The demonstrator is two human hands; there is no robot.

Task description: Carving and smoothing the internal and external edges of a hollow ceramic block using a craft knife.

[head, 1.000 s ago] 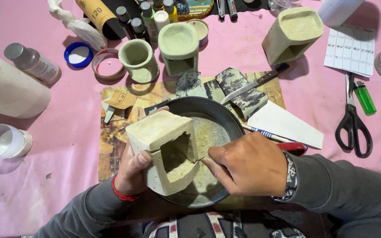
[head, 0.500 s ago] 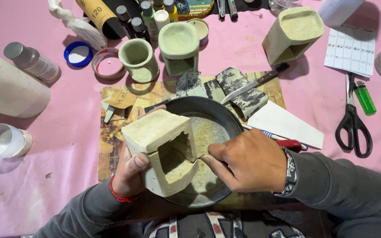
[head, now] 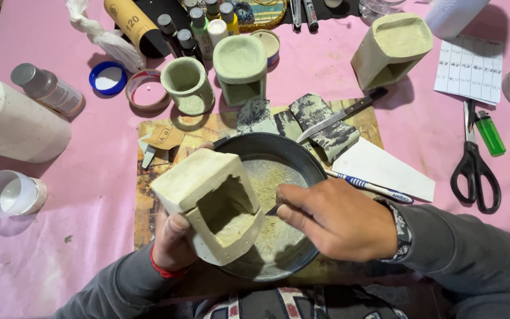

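Observation:
My left hand (head: pixel 172 239) holds a pale, blocky clay piece (head: pixel 208 201) with a square opening in its side, tilted over a dark round pan (head: pixel 302 162) that has pale dust in its bottom. My right hand (head: pixel 340 218) is pinched on a small dark tool whose tip (head: pixel 271 210) sits at the edge of the piece's opening. Most of the tool is hidden by my fingers. The pan rests on a board (head: pixel 154 177) on the pink tablecloth.
Three similar clay pieces stand behind the pan: a round cup (head: pixel 187 82), a square one (head: pixel 240 65) and a taller one (head: pixel 391 50). A knife (head: pixel 340 115), sandpaper scraps (head: pixel 320 124), scissors (head: pixel 473 168), a green lighter (head: pixel 489 133), paint bottles (head: pixel 208 23) and white containers (head: pixel 13 124) lie around.
My left hand has lifted and tipped the clay piece further to the left. My right hand has drawn back slightly to the right, its tool tip now at the opening's edge.

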